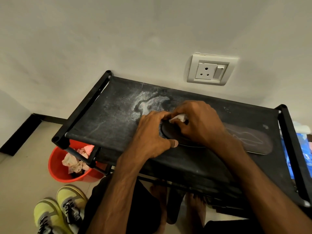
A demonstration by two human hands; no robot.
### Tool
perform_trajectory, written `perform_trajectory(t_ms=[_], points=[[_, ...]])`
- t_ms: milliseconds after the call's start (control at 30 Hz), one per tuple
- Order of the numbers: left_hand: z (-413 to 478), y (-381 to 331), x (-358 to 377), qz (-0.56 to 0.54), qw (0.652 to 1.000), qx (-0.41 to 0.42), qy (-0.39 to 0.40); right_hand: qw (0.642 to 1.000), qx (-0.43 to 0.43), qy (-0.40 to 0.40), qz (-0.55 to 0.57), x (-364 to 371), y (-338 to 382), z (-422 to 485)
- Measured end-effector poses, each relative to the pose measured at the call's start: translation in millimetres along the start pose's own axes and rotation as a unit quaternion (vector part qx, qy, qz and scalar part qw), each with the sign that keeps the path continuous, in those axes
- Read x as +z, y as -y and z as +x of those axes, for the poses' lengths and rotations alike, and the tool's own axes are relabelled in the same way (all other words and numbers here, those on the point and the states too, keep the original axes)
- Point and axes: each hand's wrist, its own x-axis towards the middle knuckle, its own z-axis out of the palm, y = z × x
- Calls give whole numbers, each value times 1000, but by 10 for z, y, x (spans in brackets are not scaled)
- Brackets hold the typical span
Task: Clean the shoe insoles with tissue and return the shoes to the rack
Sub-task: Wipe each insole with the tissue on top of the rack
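A dark insole [170, 132] lies on the dusty black fabric top of the shoe rack [109, 115]. My left hand [152, 134] curls round its rounded end, thumb at the near edge. My right hand [199, 122] pinches a white tissue [179, 117] and presses it on the same insole. A second dark insole [253, 141] with pale smears lies to the right, partly under my right forearm. A pair of yellow-green sneakers [64, 210] stands on the floor at the lower left.
An orange bucket [57, 168] holding crumpled used tissues sits on the floor under the rack's left corner. A wall socket [211, 70] is behind the rack. A blue packet [298, 149] lies right of the rack. My bare feet [195, 208] are under the rack's front.
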Motion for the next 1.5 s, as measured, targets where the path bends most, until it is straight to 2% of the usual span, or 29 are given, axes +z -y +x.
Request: perform_trajectory(t_ms=[167, 233, 367, 567, 700, 800, 933, 1000, 1300, 1500], points=[[27, 3, 13, -31, 999, -7, -9, 995, -68, 70, 16, 6, 144, -59], [38, 23, 20, -29, 999, -7, -12, 996, -66, 56, 4, 15, 144, -58], [39, 66, 41, -24, 999, -16, -14, 999, -17, -32, -8, 12, 35, 21], [46, 43, 24, -38, 999, -27, -4, 997, -71, 35, 2, 61, 151, -16], [18, 56, 16, -38, 999, -35, -4, 1000, -17, -7, -11, -43, -18, 24], [12, 53, 12, -37, 999, -6, -23, 998, 36, -47, -14, -115, -168, 9], [13, 72, -9, -12, 1000, 19, -18, 981, 71, -146, 111, -241, -291, -103], [9, 102, -27, -5, 1000, 25, -9, 970, 79, -167, 160, -295, -320, -172], [1, 33, -27, 47, 997, 58, 9, 974, 78, -107, 182, -320, -322, -247], [22, -3, -30, 31, 997, 69, 10, 990, 3, -46, 134, -183, -168, -200]])
